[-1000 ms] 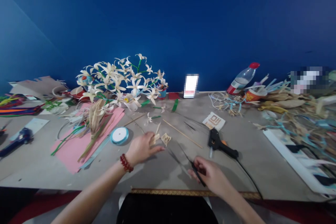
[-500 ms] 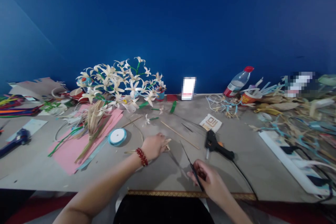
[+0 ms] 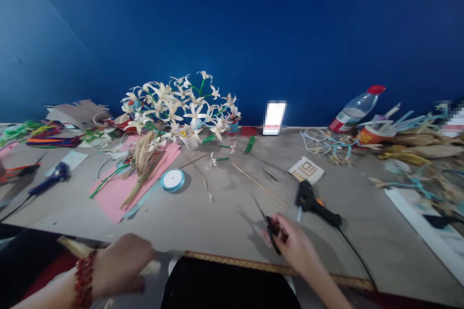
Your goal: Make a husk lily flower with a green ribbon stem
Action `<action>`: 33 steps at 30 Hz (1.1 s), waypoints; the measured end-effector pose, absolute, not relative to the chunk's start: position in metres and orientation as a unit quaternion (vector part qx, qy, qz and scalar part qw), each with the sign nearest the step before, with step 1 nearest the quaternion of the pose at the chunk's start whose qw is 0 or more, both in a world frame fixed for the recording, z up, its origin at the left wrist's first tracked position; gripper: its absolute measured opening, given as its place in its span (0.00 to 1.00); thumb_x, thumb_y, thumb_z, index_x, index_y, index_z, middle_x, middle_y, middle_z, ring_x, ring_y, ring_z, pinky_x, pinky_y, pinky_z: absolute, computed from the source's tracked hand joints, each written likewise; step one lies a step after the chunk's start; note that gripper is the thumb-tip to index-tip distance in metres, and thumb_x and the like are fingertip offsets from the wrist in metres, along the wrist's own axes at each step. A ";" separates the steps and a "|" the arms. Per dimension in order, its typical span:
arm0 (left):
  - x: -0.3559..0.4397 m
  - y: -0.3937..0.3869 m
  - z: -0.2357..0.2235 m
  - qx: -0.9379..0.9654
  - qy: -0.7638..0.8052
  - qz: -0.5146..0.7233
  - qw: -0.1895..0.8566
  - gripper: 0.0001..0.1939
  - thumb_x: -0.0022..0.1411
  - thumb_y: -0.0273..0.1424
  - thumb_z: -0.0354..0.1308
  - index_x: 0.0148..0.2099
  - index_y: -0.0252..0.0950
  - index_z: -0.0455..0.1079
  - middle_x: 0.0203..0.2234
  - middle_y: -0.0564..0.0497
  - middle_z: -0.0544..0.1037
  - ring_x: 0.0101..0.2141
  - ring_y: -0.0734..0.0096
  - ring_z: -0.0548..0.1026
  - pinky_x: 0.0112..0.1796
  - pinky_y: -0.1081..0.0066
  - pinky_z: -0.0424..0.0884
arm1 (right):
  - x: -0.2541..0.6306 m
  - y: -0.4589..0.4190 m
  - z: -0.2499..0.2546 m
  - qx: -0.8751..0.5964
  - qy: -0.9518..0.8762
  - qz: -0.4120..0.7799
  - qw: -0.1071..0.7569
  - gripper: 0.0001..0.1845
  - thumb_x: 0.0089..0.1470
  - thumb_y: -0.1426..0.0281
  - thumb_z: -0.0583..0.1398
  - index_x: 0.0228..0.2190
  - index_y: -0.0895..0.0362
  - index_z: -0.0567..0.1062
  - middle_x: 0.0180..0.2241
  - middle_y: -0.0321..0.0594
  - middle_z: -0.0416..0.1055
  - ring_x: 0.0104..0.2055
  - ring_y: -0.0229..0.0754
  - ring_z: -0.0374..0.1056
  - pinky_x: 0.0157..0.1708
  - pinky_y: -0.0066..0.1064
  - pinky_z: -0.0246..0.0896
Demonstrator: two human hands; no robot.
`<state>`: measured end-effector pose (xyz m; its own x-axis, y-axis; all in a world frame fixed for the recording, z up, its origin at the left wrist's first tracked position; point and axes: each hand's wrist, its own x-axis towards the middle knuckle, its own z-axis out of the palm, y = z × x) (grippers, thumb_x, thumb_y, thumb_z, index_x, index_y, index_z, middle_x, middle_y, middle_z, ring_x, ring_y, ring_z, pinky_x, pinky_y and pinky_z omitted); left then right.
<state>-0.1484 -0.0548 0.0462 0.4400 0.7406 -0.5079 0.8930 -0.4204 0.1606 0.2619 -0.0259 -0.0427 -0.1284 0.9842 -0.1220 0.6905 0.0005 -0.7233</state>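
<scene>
My left hand (image 3: 125,260), with a red bead bracelet (image 3: 84,277) at the wrist, is low at the table's front edge. Its fingers are curled and blurred. A pale strip of dried husk (image 3: 72,246) shows behind the wrist, and its other end shows beside the fingers, so the hand seems closed on it. My right hand (image 3: 290,241) holds black-handled scissors (image 3: 271,231) above the table, blades pointing up and left. A black glue gun (image 3: 315,205) lies to the right of this hand, and a thin stick (image 3: 259,184) lies beyond the scissors.
Pale husk flowers (image 3: 177,106) stand at the back left, behind pink paper (image 3: 108,198) and a blue ribbon spool (image 3: 173,180). A blue glue gun (image 3: 50,178) lies far left. At right are a tilted bottle (image 3: 353,111), husks (image 3: 409,147) and a white power strip (image 3: 424,231).
My left hand has moved from mid-table leftward and toward me, down to the front edge, with the pale husk. My right hand keeps the scissors in nearly the same place. The view has turned left.
</scene>
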 end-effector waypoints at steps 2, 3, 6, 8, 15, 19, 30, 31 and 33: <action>-0.129 -0.040 0.061 0.850 0.474 -0.151 0.170 0.08 0.62 0.29 0.52 0.40 0.40 0.72 0.35 0.49 0.79 0.36 0.59 0.77 0.37 0.67 0.68 | 0.253 -0.017 -0.039 -0.617 -0.702 0.287 0.210 0.15 0.54 0.55 0.60 0.28 0.53 0.68 0.19 0.32 0.67 0.21 0.38 0.62 0.23 0.27 0.53; -0.114 -0.028 0.067 0.860 0.478 -0.112 0.139 0.10 0.65 0.28 0.48 0.40 0.39 0.71 0.35 0.48 0.78 0.35 0.61 0.77 0.37 0.67 0.68 | 0.249 -0.012 -0.036 -0.609 -0.721 0.259 0.207 0.15 0.55 0.55 0.59 0.27 0.54 0.69 0.21 0.33 0.68 0.23 0.39 0.64 0.24 0.27 0.53; -0.062 0.011 0.069 0.903 0.423 0.041 0.060 0.09 0.67 0.28 0.47 0.40 0.36 0.70 0.36 0.46 0.77 0.37 0.62 0.75 0.39 0.67 0.69 | 0.239 -0.003 -0.026 -0.609 -0.752 0.186 0.172 0.17 0.57 0.57 0.58 0.23 0.54 0.69 0.28 0.38 0.72 0.29 0.41 0.68 0.27 0.28 0.54; -0.030 0.032 0.055 0.950 0.286 0.122 0.014 0.10 0.68 0.28 0.48 0.39 0.37 0.70 0.36 0.47 0.78 0.38 0.64 0.75 0.42 0.65 0.69 | 0.238 -0.001 -0.020 -0.635 -0.746 0.160 0.122 0.16 0.57 0.58 0.59 0.23 0.54 0.70 0.29 0.40 0.73 0.31 0.44 0.70 0.28 0.29 0.53; 0.034 0.059 -0.002 0.965 0.100 0.231 -0.075 0.11 0.67 0.31 0.53 0.50 0.44 0.71 0.49 0.51 0.78 0.50 0.63 0.72 0.56 0.61 0.64 | 0.250 0.003 -0.018 -0.714 -0.680 0.149 0.074 0.08 0.54 0.74 0.59 0.39 0.56 0.70 0.38 0.45 0.75 0.35 0.46 0.73 0.27 0.29 0.49; 0.034 0.057 -0.008 0.964 0.103 0.226 -0.091 0.11 0.67 0.32 0.53 0.50 0.44 0.72 0.52 0.52 0.76 0.53 0.66 0.69 0.60 0.60 0.60 | 0.263 0.013 -0.011 -0.663 -0.718 0.196 0.084 0.05 0.51 0.75 0.62 0.31 0.55 0.71 0.32 0.38 0.74 0.33 0.42 0.71 0.29 0.28 0.53; 0.018 0.056 -0.007 0.919 0.305 0.226 -0.105 0.09 0.65 0.26 0.53 0.41 0.38 0.75 0.52 0.47 0.75 0.61 0.59 0.62 0.65 0.47 0.46 | 0.195 0.022 -0.021 -0.443 -0.617 0.523 0.388 0.22 0.49 0.71 0.64 0.46 0.54 0.67 0.25 0.30 0.67 0.27 0.38 0.66 0.29 0.30 0.61; 0.017 0.056 -0.006 0.913 0.313 0.243 -0.096 0.11 0.65 0.25 0.52 0.44 0.38 0.74 0.53 0.45 0.74 0.61 0.58 0.62 0.65 0.47 0.46 | 0.191 0.022 -0.023 -0.423 -0.586 0.556 0.410 0.24 0.49 0.70 0.64 0.49 0.53 0.66 0.24 0.29 0.66 0.26 0.37 0.65 0.28 0.30 0.61; 0.013 0.055 -0.001 0.891 0.334 0.299 -0.068 0.18 0.64 0.23 0.50 0.54 0.37 0.71 0.58 0.42 0.70 0.63 0.55 0.58 0.64 0.44 0.46 | 0.186 0.023 -0.026 -0.387 -0.521 0.606 0.460 0.30 0.50 0.66 0.65 0.53 0.52 0.62 0.24 0.28 0.65 0.24 0.36 0.65 0.28 0.30 0.61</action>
<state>0.0129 0.0553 -0.0008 0.5984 0.5544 0.5784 0.6361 -0.7677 0.0778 0.1858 0.0229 -0.0261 -0.2779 0.9606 0.0100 -0.1541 -0.0343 -0.9875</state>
